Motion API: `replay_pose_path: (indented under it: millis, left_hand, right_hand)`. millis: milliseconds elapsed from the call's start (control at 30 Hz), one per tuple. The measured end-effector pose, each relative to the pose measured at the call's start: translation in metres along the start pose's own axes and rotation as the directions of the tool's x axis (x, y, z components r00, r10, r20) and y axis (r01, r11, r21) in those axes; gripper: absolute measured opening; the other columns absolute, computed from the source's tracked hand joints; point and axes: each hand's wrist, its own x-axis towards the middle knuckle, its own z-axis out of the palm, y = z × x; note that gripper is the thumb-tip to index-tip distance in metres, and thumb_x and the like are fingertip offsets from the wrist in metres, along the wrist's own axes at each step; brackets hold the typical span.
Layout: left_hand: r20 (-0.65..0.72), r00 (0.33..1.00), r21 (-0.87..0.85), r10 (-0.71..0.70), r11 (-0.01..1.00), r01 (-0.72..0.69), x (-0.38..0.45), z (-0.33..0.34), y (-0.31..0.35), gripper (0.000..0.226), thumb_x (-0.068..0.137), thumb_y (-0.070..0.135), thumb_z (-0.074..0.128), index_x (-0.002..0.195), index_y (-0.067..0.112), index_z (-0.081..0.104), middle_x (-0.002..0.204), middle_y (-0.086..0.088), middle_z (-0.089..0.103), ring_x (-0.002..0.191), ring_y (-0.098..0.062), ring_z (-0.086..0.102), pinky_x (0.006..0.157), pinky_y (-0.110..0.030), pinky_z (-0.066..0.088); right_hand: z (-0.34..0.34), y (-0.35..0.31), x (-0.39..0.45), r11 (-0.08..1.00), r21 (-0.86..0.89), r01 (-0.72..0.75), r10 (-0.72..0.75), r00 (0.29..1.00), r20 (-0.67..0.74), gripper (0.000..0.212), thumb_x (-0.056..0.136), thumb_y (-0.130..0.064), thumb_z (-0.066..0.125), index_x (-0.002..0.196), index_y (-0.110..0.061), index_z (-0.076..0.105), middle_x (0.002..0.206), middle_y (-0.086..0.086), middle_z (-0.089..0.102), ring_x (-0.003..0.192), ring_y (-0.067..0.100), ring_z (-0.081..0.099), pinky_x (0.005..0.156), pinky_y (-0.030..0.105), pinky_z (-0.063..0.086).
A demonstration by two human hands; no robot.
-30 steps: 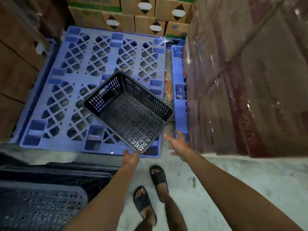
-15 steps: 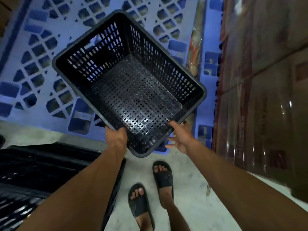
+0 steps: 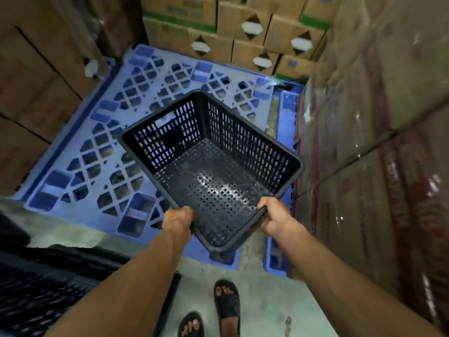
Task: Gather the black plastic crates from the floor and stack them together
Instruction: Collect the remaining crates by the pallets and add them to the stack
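Observation:
A black perforated plastic crate (image 3: 211, 164) hangs tilted in the air over the blue pallet, its open top towards me and nothing inside it. My left hand (image 3: 177, 221) grips the near rim on the left side. My right hand (image 3: 273, 217) grips the near rim on the right side. More black crates (image 3: 48, 285) lie blurred at the lower left, beside my left forearm.
A blue plastic pallet (image 3: 116, 152) lies on the concrete floor under the crate. Shrink-wrapped cartons (image 3: 379, 142) form a wall on the right, brown cartons (image 3: 31, 76) on the left, stacked boxes (image 3: 243, 35) at the back. My sandalled feet (image 3: 226, 305) stand on bare floor.
Both hands have closed on the near rim and the crate has come up off the pallet, tilted towards me. A second earlier the hands were just reaching its near corner.

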Motion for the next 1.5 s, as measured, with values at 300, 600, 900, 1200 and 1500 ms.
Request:
replay_pose_path:
  millis: [300, 600, 900, 1200, 1500]
  left_hand:
    - [0.406, 0.910, -0.084, -0.087, 0.988, 0.132, -0.207, -0.071, 0.140, 0.031, 0.091, 0.037, 0.050, 0.091, 0.009, 0.065, 0.094, -0.011, 0.073, 0.090, -0.032, 0.066, 0.082, -0.051, 0.053]
    - [0.228, 0.899, -0.211, 0.375, 0.920, -0.330, -0.341, -0.169, 0.219, 0.098, 0.084, 0.028, 0.070, 0.155, 0.032, 0.004, 0.159, -0.007, 0.027, 0.132, -0.042, 0.042, 0.064, -0.052, 0.046]
    - [0.199, 0.845, -0.290, 0.497, 0.853, -0.433, -0.407, -0.259, 0.188, 0.092, 0.075, -0.007, 0.040, 0.157, 0.021, 0.009, 0.146, -0.009, 0.034, 0.128, -0.037, 0.042, 0.104, -0.055, 0.038]
    - [-0.003, 0.793, -0.414, 0.609, 0.721, -0.556, -0.493, -0.334, 0.091, 0.097, 0.071, -0.005, 0.049, 0.156, 0.019, 0.009, 0.156, -0.015, 0.027, 0.129, -0.040, 0.041, 0.081, -0.044, 0.046]
    - [-0.134, 0.800, -0.402, 0.585, 0.705, -0.584, -0.541, -0.447, 0.013, 0.109, 0.069, 0.002, 0.052, 0.152, 0.039, -0.010, 0.157, -0.009, 0.021, 0.132, -0.043, 0.036, 0.093, -0.064, 0.040]
  right_hand:
    - [-0.033, -0.084, -0.231, 0.967, 0.087, 0.240, -0.245, 0.968, 0.050, 0.035, 0.072, -0.004, 0.048, 0.103, -0.022, 0.045, 0.090, 0.010, 0.054, 0.079, 0.033, 0.060, 0.070, 0.048, 0.050]
    - [-0.083, -0.103, -0.399, 0.927, 0.121, 0.355, -0.372, 0.911, 0.180, 0.030, 0.067, -0.009, 0.051, 0.096, -0.010, 0.053, 0.086, 0.012, 0.063, 0.075, 0.033, 0.064, 0.056, 0.037, 0.055]
    - [-0.112, -0.064, -0.483, 0.884, 0.064, 0.463, -0.463, 0.847, 0.263, 0.014, 0.069, -0.009, 0.054, 0.082, -0.013, 0.050, 0.080, 0.013, 0.062, 0.060, 0.031, 0.067, 0.047, 0.039, 0.056]
    - [-0.149, -0.010, -0.552, 0.818, -0.021, 0.575, -0.531, 0.768, 0.359, 0.027, 0.074, -0.015, 0.060, 0.100, -0.013, 0.051, 0.079, 0.015, 0.058, 0.054, 0.032, 0.064, 0.050, 0.038, 0.056]
    - [-0.132, 0.061, -0.623, 0.797, -0.105, 0.595, -0.478, 0.728, 0.492, 0.050, 0.082, -0.022, 0.063, 0.129, -0.020, 0.046, 0.101, 0.022, 0.053, 0.073, 0.035, 0.060, 0.054, 0.041, 0.058]
